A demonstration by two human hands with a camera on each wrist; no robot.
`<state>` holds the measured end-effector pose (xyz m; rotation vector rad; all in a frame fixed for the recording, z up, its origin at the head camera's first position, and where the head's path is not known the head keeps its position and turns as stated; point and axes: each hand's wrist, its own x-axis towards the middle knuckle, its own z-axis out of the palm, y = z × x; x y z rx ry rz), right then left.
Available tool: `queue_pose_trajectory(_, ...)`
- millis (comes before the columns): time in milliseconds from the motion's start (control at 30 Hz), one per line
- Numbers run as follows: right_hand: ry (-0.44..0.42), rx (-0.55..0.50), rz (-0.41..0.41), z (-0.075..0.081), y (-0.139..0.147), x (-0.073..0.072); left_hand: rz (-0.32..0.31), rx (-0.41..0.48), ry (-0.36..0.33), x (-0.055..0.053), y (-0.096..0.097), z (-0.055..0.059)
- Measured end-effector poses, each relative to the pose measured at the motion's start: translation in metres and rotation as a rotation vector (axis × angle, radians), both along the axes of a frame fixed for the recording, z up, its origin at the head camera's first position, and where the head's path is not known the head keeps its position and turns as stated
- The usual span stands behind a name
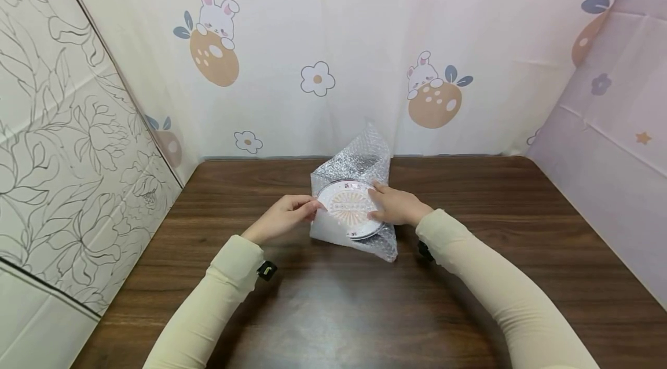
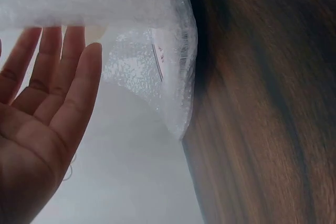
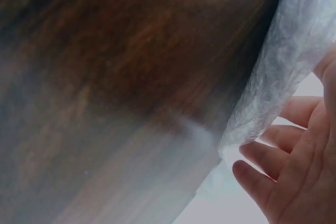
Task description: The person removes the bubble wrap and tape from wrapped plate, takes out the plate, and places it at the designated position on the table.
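In the head view, a round, flat white disc (image 1: 350,207) with an orange sunburst print lies amid clear bubble wrap (image 1: 354,166). My left hand (image 1: 289,212) pinches the wrap at the disc's left edge between thumb and fingers. From the left wrist, the left fingers (image 2: 73,72) reach up to the wrap's edge, tips partly hidden by it. My right hand (image 1: 398,205) rests on the disc's right side, thumb and fingers spread on its face. In the right wrist view, the right fingers (image 3: 278,145) stretch loosely beside the wrap, some tips covered.
A dark brown wooden table (image 1: 323,317) lies under the package. Behind it hangs a pale curtain (image 1: 354,27) printed with rabbits and flowers. At left stands a white panel (image 1: 78,114) with line-drawn flowers, and pale cloth (image 1: 615,143) closes off the right side.
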<state>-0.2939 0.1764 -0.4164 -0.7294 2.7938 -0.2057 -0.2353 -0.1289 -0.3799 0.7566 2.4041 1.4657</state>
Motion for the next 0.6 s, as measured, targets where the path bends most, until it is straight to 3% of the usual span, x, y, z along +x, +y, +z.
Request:
queue_pose_trajectory(167,-0.001,-0.001,-0.004,0.000,0.000,-0.001,-0.052,-0.057,0.007,0.003,0.002,-0.002)
queue_pose_trajectory(333,0.005,-0.004,0.001,-0.001,0.000,-0.002,-0.082,-0.140,0.029,0.005,0.006,-0.011)
queue_pose_trajectory(600,-0.004,-0.013,0.005,0.000,0.000,0.000,-0.082,-0.278,0.059,0.010,0.014,-0.027)
